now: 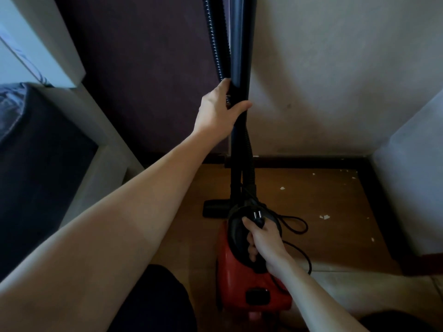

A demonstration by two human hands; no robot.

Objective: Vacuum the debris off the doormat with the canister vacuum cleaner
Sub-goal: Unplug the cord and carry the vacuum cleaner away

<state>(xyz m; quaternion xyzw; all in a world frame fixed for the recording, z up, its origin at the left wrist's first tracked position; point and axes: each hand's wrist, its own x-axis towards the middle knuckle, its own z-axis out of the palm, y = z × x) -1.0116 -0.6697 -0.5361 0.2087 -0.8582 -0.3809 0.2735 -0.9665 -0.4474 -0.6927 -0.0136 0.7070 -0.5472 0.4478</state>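
Currently the left hand (219, 109) is clasped around the upright black wand (238, 56) and ribbed hose (214, 44). Right of it, the right hand (262, 238) grips the red canister vacuum (239, 279) handle together with the plug (257, 218). Pale debris (324, 217) dots the brown doormat (311, 188) beneath.

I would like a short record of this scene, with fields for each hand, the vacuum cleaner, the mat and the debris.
left hand: grip closed around the upright black vacuum tube, ribbed black hose beside it
right hand: holds the black two-pin power plug and the canister's handle
red canister vacuum cleaner: on the floor, unplugged
black floor nozzle: resting on the mat
brown doormat: flat, against the wall
white debris scraps: scattered on the mat, right side
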